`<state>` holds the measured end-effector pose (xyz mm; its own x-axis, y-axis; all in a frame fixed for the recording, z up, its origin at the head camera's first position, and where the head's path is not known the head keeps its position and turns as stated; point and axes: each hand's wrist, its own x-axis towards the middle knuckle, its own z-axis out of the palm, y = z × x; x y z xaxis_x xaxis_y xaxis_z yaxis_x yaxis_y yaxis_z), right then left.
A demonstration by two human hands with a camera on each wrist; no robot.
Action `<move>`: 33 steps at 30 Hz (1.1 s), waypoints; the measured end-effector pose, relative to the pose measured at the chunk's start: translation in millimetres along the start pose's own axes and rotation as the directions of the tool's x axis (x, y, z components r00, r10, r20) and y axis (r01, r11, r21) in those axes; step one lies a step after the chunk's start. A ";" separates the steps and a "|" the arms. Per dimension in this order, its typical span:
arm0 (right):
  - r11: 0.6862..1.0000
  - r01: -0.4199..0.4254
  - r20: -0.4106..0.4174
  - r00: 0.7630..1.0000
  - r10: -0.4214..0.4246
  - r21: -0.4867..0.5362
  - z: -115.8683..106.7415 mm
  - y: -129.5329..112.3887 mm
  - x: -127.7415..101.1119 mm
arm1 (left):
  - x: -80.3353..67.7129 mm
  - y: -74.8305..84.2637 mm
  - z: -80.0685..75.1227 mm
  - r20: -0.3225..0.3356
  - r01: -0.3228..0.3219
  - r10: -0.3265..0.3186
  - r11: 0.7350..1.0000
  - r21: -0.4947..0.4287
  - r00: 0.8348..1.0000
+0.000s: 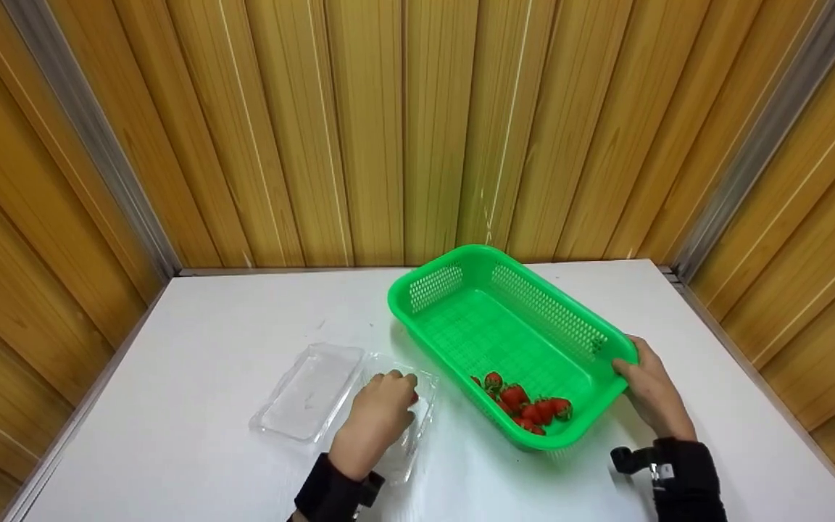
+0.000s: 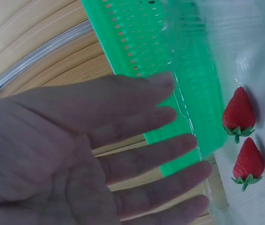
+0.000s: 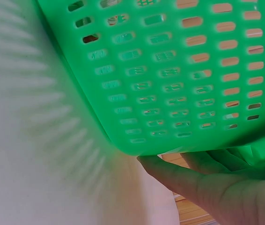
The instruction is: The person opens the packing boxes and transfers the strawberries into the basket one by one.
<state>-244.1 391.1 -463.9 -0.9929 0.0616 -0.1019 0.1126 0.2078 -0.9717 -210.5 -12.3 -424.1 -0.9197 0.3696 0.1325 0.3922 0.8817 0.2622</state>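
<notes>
My left hand point(image 1: 377, 409) is over one half of a clear plastic clamshell box point(image 1: 404, 453). In the left wrist view its fingers are nearly straight, with nothing gripped between them. Two strawberries with green caps, one strawberry point(image 2: 239, 112) above another strawberry point(image 2: 249, 162), lie beyond the fingertips against clear plastic. Further right, my right hand point(image 1: 653, 388) holds the near right end of a green plastic basket point(image 1: 483, 330), thumb over the rim. Its other fingers are partly hidden by the basket. Several strawberries point(image 1: 515, 397) sit bunched in the basket's near corner.
The other half of the clear box point(image 1: 312, 391) lies flat to the left on the white table point(image 1: 193, 377). Wood-patterned panels point(image 1: 367, 130) wall in the back and both sides, with grey metal strips at the corners.
</notes>
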 end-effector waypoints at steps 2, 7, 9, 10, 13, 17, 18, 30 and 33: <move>1.000 -0.005 -0.001 1.000 0.005 0.005 0.3 -0.2 0.0 | 0.7 -5.2 0.0 0.017 0.003 -0.003 1.000 -0.020 1.000; 1.000 -0.017 -0.002 1.000 0.017 0.021 0.7 0.0 0.9 | 0.6 -14.1 -5.7 0.019 0.014 -0.013 0.999 -0.046 1.000; 1.000 -0.015 -0.003 1.000 0.016 0.025 0.7 0.3 1.2 | 0.0 -16.6 -7.3 0.019 0.022 -0.021 0.999 -0.043 1.000; 1.000 -0.012 -0.006 1.000 0.012 0.027 0.9 0.5 1.2 | -0.4 -17.7 -7.6 0.026 0.029 -0.028 0.999 -0.043 0.999; 1.000 -0.001 -0.016 1.000 0.001 0.017 1.9 1.2 1.0 | -2.0 -20.2 -6.6 0.059 0.047 -0.044 0.998 -0.052 0.997; 1.000 -0.012 -0.021 1.000 0.012 -0.003 4.5 2.3 1.2 | -6.4 -24.3 -4.1 0.121 0.057 -0.046 0.994 -0.088 0.992; 1.000 -0.015 -0.021 1.000 0.015 -0.003 5.1 2.6 1.4 | -8.1 -25.7 -3.8 0.130 0.053 -0.040 0.994 -0.098 0.991; 1.000 0.003 -0.005 1.000 -0.003 0.018 1.5 2.0 1.9 | -2.2 -37.1 12.0 0.141 -0.057 0.103 0.953 -0.299 0.985; 1.000 0.001 -0.001 1.000 -0.001 0.007 0.1 2.1 1.8 | 0.6 -38.4 18.7 0.138 -0.062 0.110 0.948 -0.312 0.984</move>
<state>-245.6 391.6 -466.1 -0.9930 0.0624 -0.1005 0.1111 0.2010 -0.9733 -226.5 -40.5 -451.9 -0.8648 0.5014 0.0270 0.4351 0.7214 0.5388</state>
